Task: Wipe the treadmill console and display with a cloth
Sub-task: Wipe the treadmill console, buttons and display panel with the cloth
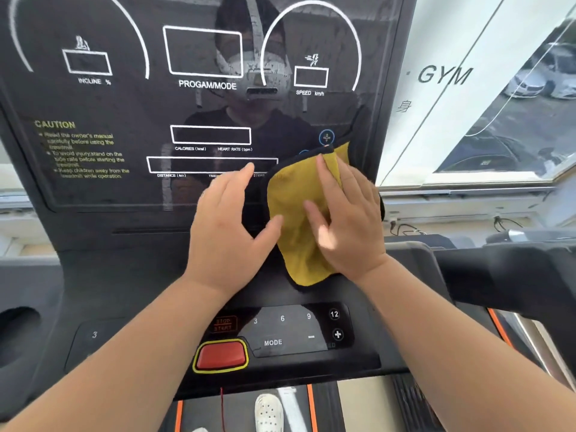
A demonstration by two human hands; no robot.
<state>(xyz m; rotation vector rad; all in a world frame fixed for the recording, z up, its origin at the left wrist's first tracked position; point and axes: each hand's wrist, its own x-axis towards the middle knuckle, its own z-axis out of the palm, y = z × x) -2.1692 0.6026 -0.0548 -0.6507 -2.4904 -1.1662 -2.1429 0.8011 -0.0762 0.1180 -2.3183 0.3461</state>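
The right hand lies flat with fingers spread on a yellow cloth, pressing it against the lower right part of the dark display; it grips nothing, palm simply bearing on the fabric; its fingertips look blurred. The left hand lies open just beside it, fingers stretched over the glass and the thumb touching the cloth's left edge; whether that thumb pins the fabric cannot be told. The cloth has a black border along its top edge and hangs down past the display's bottom onto the treadmill console; it hides part of the panel's lower right, including most of a second round symbol below the blue plus button. The left hand covers part of the lettering in the lowest row of the display. Below the forearms sit a red stop button ringed in yellow and a key panel with numbers and MODE; a red label at its left is too dim to read surely. At the bottom edge a white shoe is cut off by the frame.
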